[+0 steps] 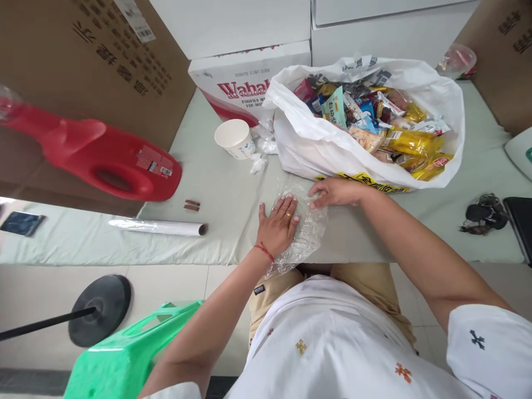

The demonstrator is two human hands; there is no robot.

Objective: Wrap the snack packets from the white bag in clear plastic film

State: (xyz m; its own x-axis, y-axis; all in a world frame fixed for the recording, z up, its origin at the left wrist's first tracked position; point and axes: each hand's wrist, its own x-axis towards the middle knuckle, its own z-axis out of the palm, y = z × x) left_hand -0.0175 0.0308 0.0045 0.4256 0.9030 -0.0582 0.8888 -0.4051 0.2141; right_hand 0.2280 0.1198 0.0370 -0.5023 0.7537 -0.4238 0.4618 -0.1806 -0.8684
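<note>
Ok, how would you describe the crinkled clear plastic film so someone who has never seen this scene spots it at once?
Find the big white plastic bag full of colourful packets on the pale green tablecloth. Just below it in the picture lies the crinkled clear plastic film, with the left hand spread flat on it. Unlike that white bag, it is colourless and see-through.
</note>
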